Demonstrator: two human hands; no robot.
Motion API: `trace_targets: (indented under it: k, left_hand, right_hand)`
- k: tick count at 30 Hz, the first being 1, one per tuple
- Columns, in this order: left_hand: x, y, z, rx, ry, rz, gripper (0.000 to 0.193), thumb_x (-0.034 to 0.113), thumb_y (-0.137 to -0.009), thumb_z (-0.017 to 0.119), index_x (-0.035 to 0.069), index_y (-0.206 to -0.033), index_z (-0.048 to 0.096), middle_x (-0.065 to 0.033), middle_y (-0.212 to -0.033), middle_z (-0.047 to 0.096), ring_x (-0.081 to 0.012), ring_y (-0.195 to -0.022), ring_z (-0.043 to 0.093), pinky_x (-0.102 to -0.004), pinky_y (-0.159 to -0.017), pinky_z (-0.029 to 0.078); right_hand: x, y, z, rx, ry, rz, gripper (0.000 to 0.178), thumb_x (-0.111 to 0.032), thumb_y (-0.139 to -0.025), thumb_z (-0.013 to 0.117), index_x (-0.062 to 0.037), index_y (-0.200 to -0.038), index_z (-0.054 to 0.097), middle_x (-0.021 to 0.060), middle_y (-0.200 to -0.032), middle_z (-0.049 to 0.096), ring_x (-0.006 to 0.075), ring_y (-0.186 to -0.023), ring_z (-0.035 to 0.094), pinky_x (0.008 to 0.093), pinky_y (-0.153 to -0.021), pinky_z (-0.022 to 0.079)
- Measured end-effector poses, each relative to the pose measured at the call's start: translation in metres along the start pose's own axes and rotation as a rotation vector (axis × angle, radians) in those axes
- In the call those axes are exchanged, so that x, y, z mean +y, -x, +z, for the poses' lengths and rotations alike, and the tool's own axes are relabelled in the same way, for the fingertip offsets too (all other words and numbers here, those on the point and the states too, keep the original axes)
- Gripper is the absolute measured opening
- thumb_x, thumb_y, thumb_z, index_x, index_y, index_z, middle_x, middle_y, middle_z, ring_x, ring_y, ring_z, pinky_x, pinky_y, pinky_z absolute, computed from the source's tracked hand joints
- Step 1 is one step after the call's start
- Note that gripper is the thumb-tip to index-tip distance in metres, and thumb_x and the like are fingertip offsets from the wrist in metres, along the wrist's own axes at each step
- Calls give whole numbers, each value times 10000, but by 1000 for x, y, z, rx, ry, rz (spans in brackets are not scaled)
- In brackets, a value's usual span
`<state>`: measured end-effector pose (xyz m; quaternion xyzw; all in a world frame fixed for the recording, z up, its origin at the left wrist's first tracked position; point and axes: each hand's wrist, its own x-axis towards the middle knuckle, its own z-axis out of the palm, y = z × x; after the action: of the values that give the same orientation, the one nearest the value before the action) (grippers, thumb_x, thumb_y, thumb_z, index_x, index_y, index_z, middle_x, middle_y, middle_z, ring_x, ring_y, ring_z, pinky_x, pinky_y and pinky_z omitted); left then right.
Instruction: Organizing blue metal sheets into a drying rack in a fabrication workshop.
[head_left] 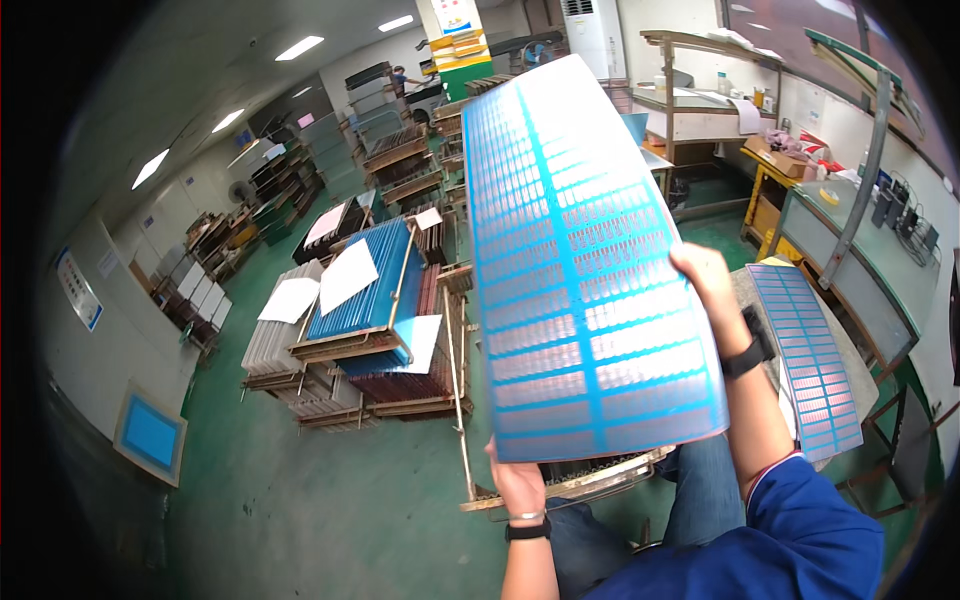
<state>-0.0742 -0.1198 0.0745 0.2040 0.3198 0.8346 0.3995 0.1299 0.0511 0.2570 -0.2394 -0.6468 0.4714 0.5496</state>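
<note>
A large, thin circuit board panel [583, 300], blue with rows of coppery patterns, is held up tilted in front of me. Glare whitens its upper end. My left hand [516, 486] grips the panel's lower left corner; part of its fingers is hidden behind the sheet. Higher up, my right hand [703, 280] is closed on the right edge, its thumb at the front and the other fingers mostly out of sight. To my right, a similar panel [808, 350] lies on a pale-topped table.
Below the held panel, a rusty metal rack [600, 478] stands by my legs. Racks of upright blue panels [365, 270], with white sheets [350, 275] on top, stand to the left. A glass-topped bench [870, 250] and a dark chair [905, 440] are at right.
</note>
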Motion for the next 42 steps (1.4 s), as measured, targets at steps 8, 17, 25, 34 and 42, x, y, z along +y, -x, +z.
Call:
trace_targets:
  k: [8, 17, 25, 34, 42]
  left_hand:
    - [11, 31, 10, 15, 414, -255, 375, 256, -897, 563, 100, -1224, 466, -48, -1175, 538, -216, -1095, 501, -410, -950, 409]
    - [49, 61, -74, 81, 80, -167, 440, 160, -920, 512, 27, -1306, 348, -165, -1242, 486, -290, -1095, 514, -442, -942, 421]
    - [93, 65, -65, 18, -143, -201, 317, 159, -933, 495, 38, -1217, 425, -94, -1133, 551, -229, -1013, 552, -385, -888, 464]
    - [112, 52, -105, 266, -342, -110, 293, 220, -927, 499, 44, -1161, 488, -56, -1021, 549, -160, -931, 523, -300, -819, 449]
    - [101, 53, -50, -90, -666, 352, 222, 136, -935, 481, 93, -1151, 448, -97, -1306, 457, -204, -1081, 515, -373, -919, 464]
  right_hand:
    - [66, 98, 6, -204, -741, 426, 292, -159, -898, 541, 45, -1107, 536, 140, -1082, 603, 212, -1010, 583, 353, -903, 456]
    - [64, 73, -181, 379, -919, -96, 290, -129, -932, 440, 58, -1148, 490, 159, -1149, 576, 226, -1065, 564, 350, -919, 469]
    - [-2, 118, -234, 230, -173, 336, 388, -235, -944, 442, 53, -1194, 517, 123, -960, 646, 157, -947, 618, 295, -834, 517]
    - [-10, 119, -240, 116, 168, 286, 268, -193, -880, 594, -37, -1094, 552, 17, -938, 616, 52, -801, 564, 193, -711, 456]
    - [48, 128, -236, 121, -821, -138, 349, -280, -920, 484, -97, -1214, 442, 118, -1313, 446, 207, -1179, 453, 397, -983, 408]
